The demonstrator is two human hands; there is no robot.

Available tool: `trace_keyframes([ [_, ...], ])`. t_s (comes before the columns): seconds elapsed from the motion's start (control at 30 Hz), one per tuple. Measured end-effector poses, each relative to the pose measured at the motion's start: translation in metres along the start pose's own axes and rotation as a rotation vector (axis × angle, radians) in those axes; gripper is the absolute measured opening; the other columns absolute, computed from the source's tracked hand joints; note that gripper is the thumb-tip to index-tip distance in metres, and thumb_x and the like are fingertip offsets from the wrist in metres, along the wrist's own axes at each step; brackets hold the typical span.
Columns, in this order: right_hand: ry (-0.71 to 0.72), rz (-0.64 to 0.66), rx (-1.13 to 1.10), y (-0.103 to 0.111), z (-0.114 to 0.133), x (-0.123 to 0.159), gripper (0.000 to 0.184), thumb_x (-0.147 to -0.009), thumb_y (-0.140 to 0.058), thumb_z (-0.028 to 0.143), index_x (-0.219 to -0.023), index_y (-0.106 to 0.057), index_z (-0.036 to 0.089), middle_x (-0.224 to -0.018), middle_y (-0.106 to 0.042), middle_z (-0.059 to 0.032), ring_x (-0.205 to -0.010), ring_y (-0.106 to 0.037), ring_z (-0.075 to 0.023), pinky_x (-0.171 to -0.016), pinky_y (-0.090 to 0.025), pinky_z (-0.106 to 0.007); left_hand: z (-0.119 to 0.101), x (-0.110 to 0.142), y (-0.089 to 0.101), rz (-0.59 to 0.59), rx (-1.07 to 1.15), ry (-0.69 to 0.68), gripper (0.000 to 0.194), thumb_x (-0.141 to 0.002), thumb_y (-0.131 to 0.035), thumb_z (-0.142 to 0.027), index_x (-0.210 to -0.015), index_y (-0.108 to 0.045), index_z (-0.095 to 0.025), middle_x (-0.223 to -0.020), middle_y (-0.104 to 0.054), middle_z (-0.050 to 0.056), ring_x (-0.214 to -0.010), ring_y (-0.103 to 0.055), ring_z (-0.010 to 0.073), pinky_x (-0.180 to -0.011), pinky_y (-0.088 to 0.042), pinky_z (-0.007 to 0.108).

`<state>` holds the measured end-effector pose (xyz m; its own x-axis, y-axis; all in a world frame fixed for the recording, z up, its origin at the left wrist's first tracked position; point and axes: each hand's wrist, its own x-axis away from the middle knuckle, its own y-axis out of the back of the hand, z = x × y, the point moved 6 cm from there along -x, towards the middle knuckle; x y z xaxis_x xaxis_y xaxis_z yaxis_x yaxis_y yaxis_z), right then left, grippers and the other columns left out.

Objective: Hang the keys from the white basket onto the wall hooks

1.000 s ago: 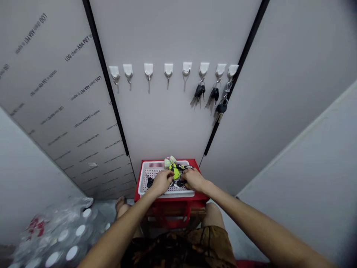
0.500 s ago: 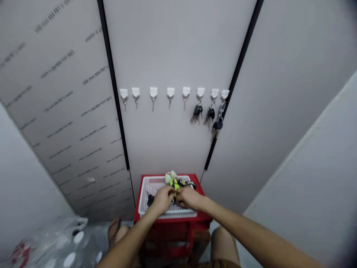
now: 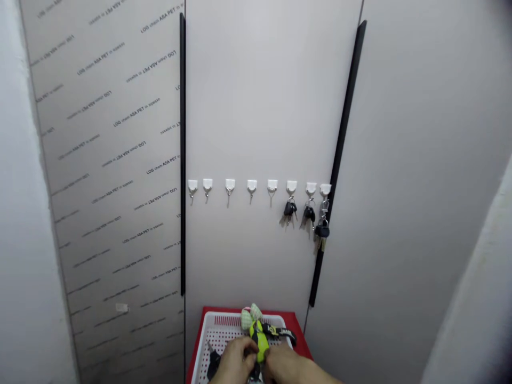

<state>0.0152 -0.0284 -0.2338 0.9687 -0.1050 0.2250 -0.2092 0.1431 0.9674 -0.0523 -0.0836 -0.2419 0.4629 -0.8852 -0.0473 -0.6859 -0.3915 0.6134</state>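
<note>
A white plastic basket (image 3: pixel 219 323) stands at the bottom of the view. Over it, both hands meet at a keychain with a bright yellow-green charm (image 3: pixel 261 341), a pale green checked bow (image 3: pixel 251 316) and a black lettered strap (image 3: pixel 282 333). My left hand (image 3: pixel 237 358) is closed, its thumb and fingers pinching at the charm's lower end. From the other side my right hand (image 3: pixel 285 364) closes on the same keychain, its fingertips partly hidden. Dark metal parts show between the hands. Beside my left hand a black key (image 3: pixel 213 362) lies in the basket.
The basket rests on a red surface (image 3: pixel 300 332) against a pale cabinet door (image 3: pixel 256 256). Several white hooks (image 3: pixel 252 185) run in a row across it. Key bunches (image 3: pixel 290 208) hang from the three rightmost. Black handle strips (image 3: pixel 183 160) flank the door; printed film covers the left panel.
The view has tilted upward, so hooks and basket appear lower, and my legs and the floor items have left the picture. Both hands stay closed at the keychain.
</note>
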Motion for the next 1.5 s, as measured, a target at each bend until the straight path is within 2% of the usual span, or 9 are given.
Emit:
trace_keyframes([
  [0.2,0.043,0.140,0.195,0.007,0.009,0.013,0.024,-0.052,-0.046,0.008,-0.066,-0.062,0.020,-0.063,-0.062,-0.0001,-0.058,-0.053,-0.0125,-0.048,-0.035,-0.017,-0.012,0.009,0.008,-0.002,0.029,-0.026,0.025,-0.063,-0.037,-0.016,-0.078,-0.057,-0.016,-0.075,-0.059,0.001,-0.073,-0.051,0.0118,-0.068,-0.035,0.020],
  [0.4,0.014,0.058,0.176,0.020,0.011,0.012,0.021,-0.057,-0.043,0.007,-0.066,-0.061,0.012,-0.070,-0.061,-0.0093,-0.064,-0.053,-0.0163,-0.054,-0.037,-0.022,-0.012,0.009,0.010,0.003,-0.013,-0.029,0.026,-0.064,-0.038,-0.017,-0.082,-0.056,-0.014,-0.073,-0.059,0.003,-0.071,-0.051,0.0127,-0.067,-0.036,0.022],
  [0.53,-0.015,-0.155,-0.121,0.045,0.000,0.015,0.015,-0.055,-0.048,0.011,-0.064,-0.060,0.013,-0.071,-0.058,-0.0045,-0.066,-0.051,-0.0125,-0.057,-0.036,-0.019,-0.021,0.011,0.018,-0.082,0.044,-0.088,0.022,-0.065,-0.040,-0.018,-0.079,-0.056,-0.015,-0.078,-0.058,0.003,-0.076,-0.050,0.0129,-0.072,-0.036,0.023],
  [0.77,-0.226,-0.441,-1.091,0.094,-0.013,0.028,0.010,-0.057,-0.050,0.022,-0.060,-0.046,0.013,-0.042,-0.046,0.0060,-0.038,-0.042,-0.0049,-0.042,-0.036,-0.019,-0.059,0.009,0.025,-0.158,0.385,-0.258,0.035,-0.063,-0.048,-0.024,-0.097,-0.046,-0.015,-0.098,-0.051,0.005,-0.091,-0.044,0.0143,-0.081,-0.031,0.026],
  [0.93,-0.130,-0.638,-1.284,0.152,-0.015,0.036,0.013,-0.053,-0.054,0.020,-0.061,-0.046,0.012,-0.045,-0.049,0.0053,-0.038,-0.045,-0.0041,-0.045,-0.040,-0.019,-0.103,-0.017,0.054,-0.143,0.630,-0.275,0.020,-0.067,-0.040,-0.022,-0.080,-0.050,-0.010,-0.067,-0.054,0.002,-0.060,-0.047,0.0086,-0.058,-0.038,0.020],
  [1.03,-0.043,-0.867,-1.264,0.209,-0.020,0.048,0.013,-0.053,-0.054,0.016,-0.063,-0.048,0.012,-0.048,-0.050,0.0054,-0.039,-0.045,-0.0029,-0.045,-0.040,-0.017,-0.149,-0.037,0.090,-0.165,0.620,-0.330,0.015,-0.067,-0.040,-0.020,-0.072,-0.050,-0.010,-0.054,-0.047,-0.002,-0.046,-0.041,0.0049,-0.047,-0.034,0.017],
  [1.27,0.079,-1.344,-1.079,0.331,-0.023,0.066,0.008,-0.059,-0.049,0.012,-0.067,-0.049,0.013,-0.051,-0.048,0.0058,-0.041,-0.046,-0.0027,-0.047,-0.043,-0.018,-0.245,-0.075,0.179,-0.430,0.505,-0.440,0.019,-0.068,-0.042,-0.025,-0.080,-0.049,-0.012,-0.058,-0.049,-0.002,-0.041,-0.041,0.0033,-0.042,-0.033,0.015],
  [1.37,-0.019,-1.380,-0.999,0.354,-0.030,0.059,0.005,-0.061,-0.047,0.010,-0.064,-0.050,0.012,-0.047,-0.047,0.0048,-0.040,-0.045,-0.0036,-0.045,-0.043,-0.019,-0.255,-0.089,0.194,-0.513,0.476,-0.371,0.020,-0.068,-0.042,-0.024,-0.084,-0.048,-0.013,-0.061,-0.053,-0.001,-0.039,-0.042,0.0034,-0.043,-0.036,0.016],
  [1.5,-0.220,-1.286,-0.916,0.352,-0.042,0.047,0.009,-0.060,-0.045,0.006,-0.060,-0.052,0.011,-0.040,-0.046,0.0039,-0.037,-0.044,-0.0055,-0.042,-0.042,-0.020,-0.243,-0.101,0.186,-0.489,0.455,-0.240,0.018,-0.068,-0.043,-0.025,-0.080,-0.049,-0.012,-0.060,-0.054,0.000,-0.039,-0.044,0.0045,-0.044,-0.038,0.018],
])
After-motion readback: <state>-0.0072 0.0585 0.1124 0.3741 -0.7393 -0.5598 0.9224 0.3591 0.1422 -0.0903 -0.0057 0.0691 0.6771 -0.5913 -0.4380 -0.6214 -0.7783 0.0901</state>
